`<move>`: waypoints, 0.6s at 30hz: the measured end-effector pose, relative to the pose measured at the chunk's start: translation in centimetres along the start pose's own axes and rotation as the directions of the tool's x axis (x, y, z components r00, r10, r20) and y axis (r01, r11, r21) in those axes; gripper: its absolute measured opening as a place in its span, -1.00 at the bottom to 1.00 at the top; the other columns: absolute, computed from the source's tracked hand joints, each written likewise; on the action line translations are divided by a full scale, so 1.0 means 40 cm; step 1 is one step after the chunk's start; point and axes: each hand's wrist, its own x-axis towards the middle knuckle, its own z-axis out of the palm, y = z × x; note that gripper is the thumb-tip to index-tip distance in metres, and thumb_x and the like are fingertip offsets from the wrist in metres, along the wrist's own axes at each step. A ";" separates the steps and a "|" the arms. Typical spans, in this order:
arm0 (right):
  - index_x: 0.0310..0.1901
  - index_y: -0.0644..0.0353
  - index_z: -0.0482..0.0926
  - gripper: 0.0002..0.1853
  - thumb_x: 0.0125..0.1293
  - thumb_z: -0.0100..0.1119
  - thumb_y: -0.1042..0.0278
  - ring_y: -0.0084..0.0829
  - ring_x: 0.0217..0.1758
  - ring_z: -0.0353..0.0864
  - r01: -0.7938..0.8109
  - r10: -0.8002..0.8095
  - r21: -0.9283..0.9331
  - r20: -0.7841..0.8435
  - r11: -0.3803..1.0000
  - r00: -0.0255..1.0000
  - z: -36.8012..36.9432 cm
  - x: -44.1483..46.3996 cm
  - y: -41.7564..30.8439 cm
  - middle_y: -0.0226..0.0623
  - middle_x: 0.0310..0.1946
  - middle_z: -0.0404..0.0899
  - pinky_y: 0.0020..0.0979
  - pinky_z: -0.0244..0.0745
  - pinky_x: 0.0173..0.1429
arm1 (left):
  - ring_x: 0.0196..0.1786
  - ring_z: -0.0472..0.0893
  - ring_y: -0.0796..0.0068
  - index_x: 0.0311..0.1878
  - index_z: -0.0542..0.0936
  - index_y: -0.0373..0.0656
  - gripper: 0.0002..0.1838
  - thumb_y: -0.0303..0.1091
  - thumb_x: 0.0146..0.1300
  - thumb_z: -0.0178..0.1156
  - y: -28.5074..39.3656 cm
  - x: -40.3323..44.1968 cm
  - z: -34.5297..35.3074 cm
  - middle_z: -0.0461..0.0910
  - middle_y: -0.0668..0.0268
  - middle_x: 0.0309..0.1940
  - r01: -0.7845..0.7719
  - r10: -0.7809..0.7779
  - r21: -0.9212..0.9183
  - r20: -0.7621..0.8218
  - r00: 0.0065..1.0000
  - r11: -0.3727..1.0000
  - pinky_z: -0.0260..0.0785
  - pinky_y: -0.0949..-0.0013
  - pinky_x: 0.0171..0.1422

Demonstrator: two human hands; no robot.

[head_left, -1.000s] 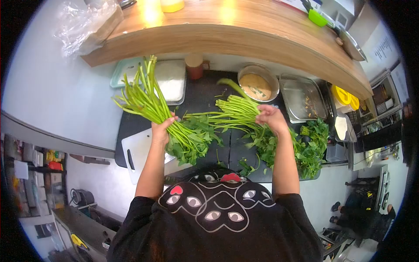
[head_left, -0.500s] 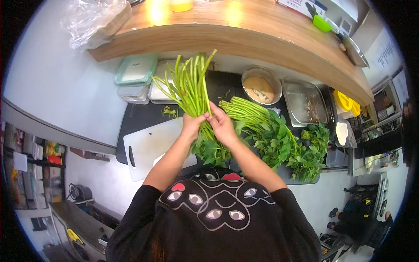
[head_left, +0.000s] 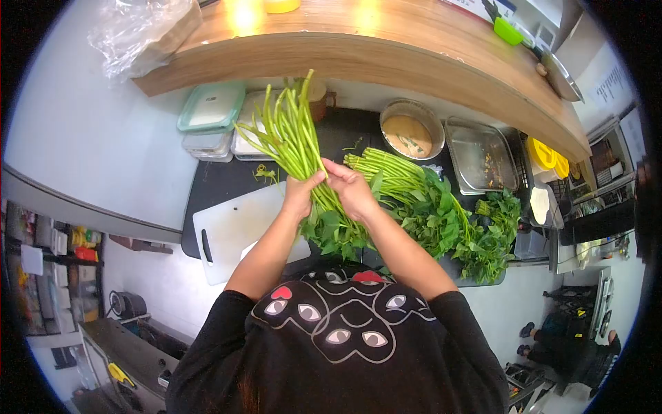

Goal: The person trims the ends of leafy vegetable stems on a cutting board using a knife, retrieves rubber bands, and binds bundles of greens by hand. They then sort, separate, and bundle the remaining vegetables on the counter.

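Note:
A bunch of long green stems point(head_left: 293, 141) is held between my two hands, its cut ends fanned toward the shelf and its leaves hanging toward my chest. My left hand point(head_left: 301, 193) is wrapped round the stems from the left. Pressed against the same bunch from the right is my right hand point(head_left: 350, 192), its fingers closed on the stems. A second bunch of leafy greens point(head_left: 389, 172) lies on the dark counter point(head_left: 341, 134) just right of my hands. Further right are more leaves point(head_left: 483, 245). On the left lies a white cutting board point(head_left: 231, 224).
Behind are lidded containers point(head_left: 212, 110), a round pan with brown contents point(head_left: 408, 134) and a rectangular metal tray point(head_left: 480, 155). A wooden shelf point(head_left: 345, 52) overhangs the back. Yellow-lidded tubs point(head_left: 545, 157) stand at the right. A person in dark clothes point(head_left: 569, 352) is at far right.
My right hand has left the bunch on the counter and joined my left hand on the held stems. The held bunch has moved right, uncovering more of the cutting board.

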 end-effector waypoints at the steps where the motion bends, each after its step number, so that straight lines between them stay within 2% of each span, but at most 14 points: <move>1: 0.12 0.30 0.42 -0.54 0.13 0.01 0.74 -0.59 0.02 0.41 0.073 -0.073 -0.143 0.011 0.987 0.997 -0.005 0.002 0.004 -0.27 -0.04 0.50 -0.58 0.30 0.12 | -0.18 0.54 0.46 -0.08 0.48 -0.23 -0.63 -0.54 -0.01 0.31 0.003 0.001 -0.001 0.54 0.33 -0.22 0.000 -0.001 -0.009 -0.015 1.000 1.000 0.43 0.40 -0.08; 3: 0.12 0.24 0.44 -0.52 0.11 0.02 0.75 -0.62 -0.01 0.42 0.213 -0.204 -0.412 0.065 0.886 0.977 -0.014 0.005 0.014 -0.31 -0.11 0.53 -0.59 0.32 0.09 | -0.18 0.54 0.43 -0.07 0.47 -0.23 -0.61 -0.51 -0.01 0.32 0.007 -0.009 0.012 0.54 0.31 -0.22 -0.044 0.044 -0.014 -0.031 0.999 0.999 0.43 0.38 -0.07; 4: 0.06 0.20 0.50 -0.53 0.07 0.04 0.75 -0.64 -0.10 0.42 0.242 -0.240 -0.459 0.065 0.855 0.969 -0.014 0.002 0.016 -0.38 -0.18 0.49 -0.60 0.36 0.01 | -0.16 0.54 0.43 -0.05 0.46 -0.23 -0.59 -0.49 -0.01 0.32 0.017 -0.022 0.022 0.54 0.31 -0.20 -0.049 0.049 -0.012 -0.024 0.999 0.999 0.42 0.38 -0.06; 7: -0.06 0.25 0.56 -0.61 0.03 0.02 0.74 -0.57 -0.21 0.45 0.209 -0.241 -0.317 -0.064 0.925 0.969 0.007 0.008 0.040 -0.33 -0.20 0.43 -0.61 0.37 -0.08 | -0.17 0.55 0.42 -0.08 0.47 -0.27 -0.61 -0.46 -0.01 0.33 0.007 -0.021 0.013 0.55 0.26 -0.21 -0.078 0.079 -0.015 0.078 0.994 0.997 0.42 0.38 -0.06; 8: -0.06 0.28 0.54 -0.62 0.03 0.04 0.74 -0.57 -0.19 0.44 0.213 -0.256 -0.372 -0.071 0.904 0.964 0.010 0.008 0.044 -0.33 -0.17 0.41 -0.61 0.37 -0.08 | -0.19 0.56 0.41 -0.11 0.48 -0.29 -0.62 -0.46 -0.02 0.34 -0.001 -0.018 0.005 0.56 0.23 -0.21 -0.089 0.090 -0.018 0.125 0.988 0.996 0.43 0.39 -0.07; 10: -0.07 0.32 0.52 -0.64 0.03 0.06 0.74 -0.57 -0.17 0.42 0.218 -0.290 -0.476 -0.082 0.852 0.954 0.018 0.007 0.046 -0.33 -0.12 0.37 -0.61 0.37 -0.09 | -0.19 0.56 0.41 -0.10 0.47 -0.31 -0.61 -0.45 -0.02 0.33 -0.012 -0.018 -0.003 0.57 0.21 -0.20 -0.066 0.070 -0.046 0.094 0.993 0.997 0.43 0.38 -0.06; 13: -0.04 0.32 0.48 -0.58 -0.01 0.03 0.75 -0.51 -0.19 0.44 0.476 -0.513 -0.686 0.173 0.550 0.841 0.031 -0.007 0.061 -0.24 -0.12 0.33 -0.60 0.40 -0.12 | -0.20 0.56 0.41 -0.10 0.47 -0.30 -0.62 -0.47 -0.02 0.32 -0.004 -0.021 -0.015 0.57 0.21 -0.20 -0.004 0.006 -0.099 0.025 1.000 0.995 0.42 0.37 -0.05; 14: 0.00 0.27 0.46 -0.54 -0.02 0.01 0.74 -0.44 -0.17 0.44 0.508 -0.511 -0.655 0.211 0.559 0.833 0.026 -0.005 0.072 -0.20 -0.11 0.30 -0.55 0.40 -0.09 | -0.20 0.56 0.41 -0.10 0.47 -0.29 -0.62 -0.48 -0.02 0.32 -0.003 -0.023 -0.016 0.57 0.22 -0.20 0.024 -0.024 -0.122 -0.001 1.000 0.992 0.41 0.37 -0.05; 17: 0.00 0.24 0.47 -0.54 -0.01 0.02 0.72 -0.37 -0.13 0.44 0.326 -0.329 -0.560 0.099 0.762 0.939 0.031 -0.016 0.039 -0.21 -0.09 0.29 -0.47 0.38 -0.01 | -0.22 0.55 0.42 -0.11 0.47 -0.25 -0.65 -0.51 0.00 0.29 -0.008 -0.032 -0.017 0.57 0.24 -0.22 -0.024 0.014 -0.113 -0.093 0.996 0.993 0.42 0.38 -0.09; 18: -0.02 0.21 0.49 -0.58 0.01 0.07 0.66 -0.27 -0.13 0.47 0.271 -0.330 -0.606 0.015 0.748 0.944 0.047 -0.030 0.021 -0.14 -0.13 0.36 -0.38 0.38 0.02 | -0.22 0.55 0.41 -0.11 0.47 -0.24 -0.69 -0.55 0.03 0.23 -0.008 -0.029 -0.022 0.56 0.25 -0.24 -0.019 0.010 -0.072 -0.117 0.993 0.997 0.43 0.37 -0.11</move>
